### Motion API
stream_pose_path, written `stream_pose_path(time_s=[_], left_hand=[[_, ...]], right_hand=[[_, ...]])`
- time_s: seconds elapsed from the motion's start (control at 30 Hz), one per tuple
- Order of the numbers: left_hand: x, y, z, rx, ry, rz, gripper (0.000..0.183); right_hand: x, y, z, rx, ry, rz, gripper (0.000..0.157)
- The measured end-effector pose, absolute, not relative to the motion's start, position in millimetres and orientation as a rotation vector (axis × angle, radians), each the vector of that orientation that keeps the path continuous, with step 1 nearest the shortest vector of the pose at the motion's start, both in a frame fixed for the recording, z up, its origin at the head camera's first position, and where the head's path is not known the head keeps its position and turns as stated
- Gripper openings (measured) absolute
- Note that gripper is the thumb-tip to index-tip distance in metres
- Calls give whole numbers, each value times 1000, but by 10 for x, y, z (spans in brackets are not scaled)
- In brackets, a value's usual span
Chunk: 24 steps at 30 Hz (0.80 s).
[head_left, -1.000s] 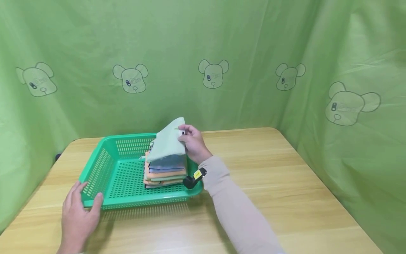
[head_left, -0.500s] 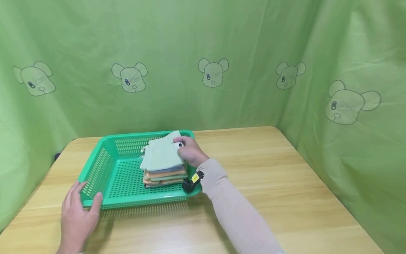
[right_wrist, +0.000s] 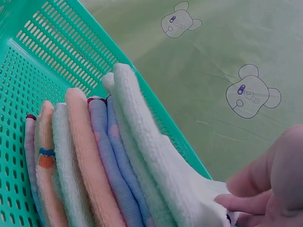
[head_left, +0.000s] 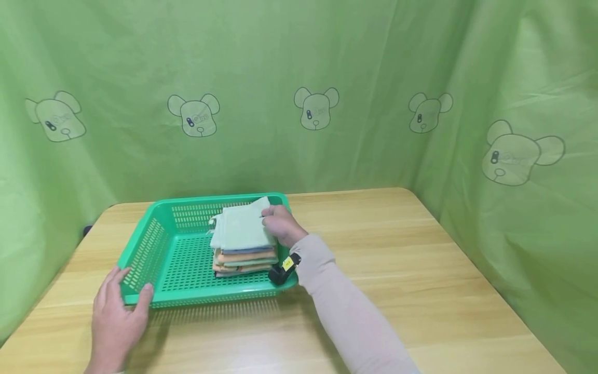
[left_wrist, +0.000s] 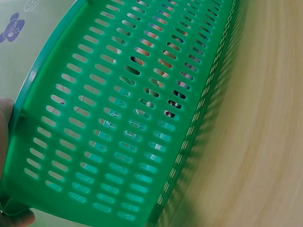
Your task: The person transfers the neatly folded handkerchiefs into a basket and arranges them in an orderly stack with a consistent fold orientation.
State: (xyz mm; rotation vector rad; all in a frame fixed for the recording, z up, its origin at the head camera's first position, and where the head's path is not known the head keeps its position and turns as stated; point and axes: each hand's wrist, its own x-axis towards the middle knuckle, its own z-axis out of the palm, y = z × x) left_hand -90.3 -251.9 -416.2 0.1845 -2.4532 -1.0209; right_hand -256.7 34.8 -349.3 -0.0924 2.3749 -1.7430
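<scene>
A folded pale green towel [head_left: 245,228] tops a stack of several folded towels [head_left: 245,259] at the right end of a green plastic basket [head_left: 168,297]. My right hand [head_left: 283,224] pinches that top towel by its right edge, and its far right corner is lifted. In the right wrist view, thumb and fingers [right_wrist: 248,203] close on the pale towel's corner; peach, blue and mint towels lie layered below. My left hand [head_left: 117,314] grips the basket's near left corner, thumb over the rim. The left wrist view shows the slotted basket wall [left_wrist: 118,94] with towel colours through it.
The basket stands on a light wooden table [head_left: 374,249], toward its far left. Green curtains [head_left: 252,156] with bear-head prints hang behind and at both sides. A black wrist camera [head_left: 282,270] on the right wrist overlaps the basket's near right rim.
My right hand has lowered the pale green towel from tilted above the stack to lying flat on top, with one corner raised. My left hand stays on the basket corner.
</scene>
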Motion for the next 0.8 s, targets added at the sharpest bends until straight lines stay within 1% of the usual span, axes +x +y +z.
stream_pose_path(time_s=[0.27, 0.53, 0.8], left_hand=[[-929, -2522, -4177, 161, -2446, -1026, 61], [-984, -2488, -4163, 177, -2487, -1037, 69], [-957, -2491, -4117, 203, -2502, -1036, 70]], right_hand=[[-2566, 359, -3463, -54, 2387, -1765, 57], [-2537, 545, -3387, -109, 2427, -1808, 42], [-2328, 1020, -3246, -141, 2558, -1875, 36]])
